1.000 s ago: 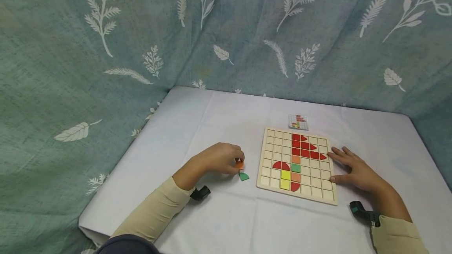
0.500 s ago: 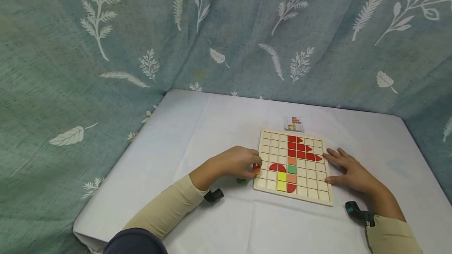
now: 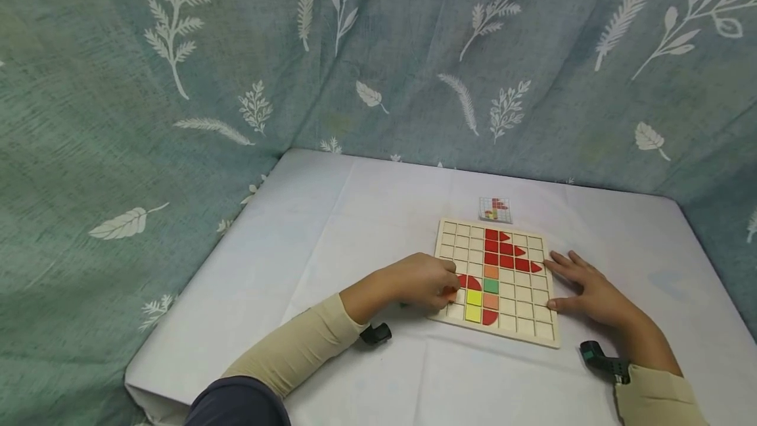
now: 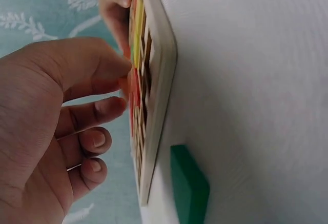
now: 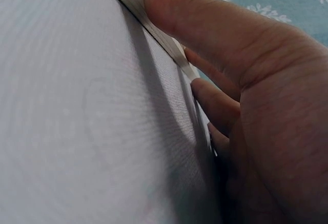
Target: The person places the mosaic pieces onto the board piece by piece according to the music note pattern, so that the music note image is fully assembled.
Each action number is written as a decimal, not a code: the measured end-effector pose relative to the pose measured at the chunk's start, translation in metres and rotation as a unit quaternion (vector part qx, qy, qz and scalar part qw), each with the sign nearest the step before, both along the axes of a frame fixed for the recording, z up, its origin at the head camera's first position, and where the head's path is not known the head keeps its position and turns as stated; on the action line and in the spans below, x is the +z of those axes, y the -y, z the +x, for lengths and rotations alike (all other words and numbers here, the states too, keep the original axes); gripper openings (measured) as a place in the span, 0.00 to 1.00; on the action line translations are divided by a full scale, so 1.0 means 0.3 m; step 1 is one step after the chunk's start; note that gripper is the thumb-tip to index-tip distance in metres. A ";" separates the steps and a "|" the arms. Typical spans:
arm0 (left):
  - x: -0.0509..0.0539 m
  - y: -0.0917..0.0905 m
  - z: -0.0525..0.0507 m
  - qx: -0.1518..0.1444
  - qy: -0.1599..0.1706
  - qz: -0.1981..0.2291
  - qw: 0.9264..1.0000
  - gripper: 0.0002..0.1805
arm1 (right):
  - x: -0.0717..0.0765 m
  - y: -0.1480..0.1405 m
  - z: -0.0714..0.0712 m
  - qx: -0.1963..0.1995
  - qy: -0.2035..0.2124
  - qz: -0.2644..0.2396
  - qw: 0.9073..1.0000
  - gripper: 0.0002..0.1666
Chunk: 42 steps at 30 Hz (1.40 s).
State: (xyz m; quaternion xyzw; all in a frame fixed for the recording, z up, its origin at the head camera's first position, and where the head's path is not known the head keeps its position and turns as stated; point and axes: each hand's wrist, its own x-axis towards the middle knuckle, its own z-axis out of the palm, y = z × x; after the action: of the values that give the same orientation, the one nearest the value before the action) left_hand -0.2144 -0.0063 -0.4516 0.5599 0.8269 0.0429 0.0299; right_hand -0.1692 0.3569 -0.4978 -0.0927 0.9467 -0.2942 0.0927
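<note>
My left hand (image 3: 422, 279) pinches an orange piece (image 3: 451, 295) between thumb and fingers, low over the left part of a wooden grid board (image 3: 526, 311). The left wrist view shows only a sliver of that piece (image 4: 123, 84); whether it touches the board I cannot tell. Red, yellow, orange and green pieces fill some squares, among them a yellow square (image 3: 474, 298) and a green square (image 3: 491, 286). At the board's right edge, my right hand (image 3: 594, 291) rests with fingers spread, its thumb (image 5: 179, 8) against the rim.
A loose green piece (image 4: 188, 185) lies on the white cloth beside the board, mostly hidden by the left hand in the head view. Behind the board lies a small pattern card (image 3: 495, 210). A leaf-patterned curtain (image 3: 378, 51) hangs beyond the table.
My left hand has carried the orange piece rightward from the cloth near the green piece to over the board's left squares. The right hand stays at the board's edge.
</note>
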 end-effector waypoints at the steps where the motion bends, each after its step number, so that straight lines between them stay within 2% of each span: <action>1: -0.001 -0.002 0.002 -0.001 0.005 0.001 1.000 0.01 | 0.001 0.000 0.001 0.000 0.001 -0.001 1.000 0.61; 6: -0.014 -0.001 0.000 0.002 0.015 -0.001 1.000 0.02 | -0.004 -0.003 -0.001 -0.001 0.001 0.000 1.000 0.61; 14: -0.017 0.018 -0.014 0.020 0.003 -0.004 1.000 0.04 | -0.006 -0.002 -0.002 -0.008 0.001 0.004 1.000 0.61; 22: -0.017 0.007 -0.017 0.004 0.021 -0.008 1.000 0.04 | -0.006 -0.006 -0.004 -0.007 -0.001 0.005 1.000 0.61; 31: -0.022 -0.003 -0.024 -0.024 0.014 0.004 1.000 0.03 | -0.002 -0.003 -0.009 -0.006 0.002 0.006 1.000 0.61; 42: -0.026 -0.023 -0.015 -0.015 0.018 -0.005 1.000 0.02 | -0.009 -0.012 -0.009 -0.008 0.009 0.002 1.000 0.63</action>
State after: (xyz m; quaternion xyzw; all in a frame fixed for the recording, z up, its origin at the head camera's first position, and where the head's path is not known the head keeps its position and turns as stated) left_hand -0.2188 0.0006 -0.4595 0.5709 0.8182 0.0484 0.0478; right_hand -0.1718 0.3605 -0.5006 -0.0826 0.9470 -0.2940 0.0992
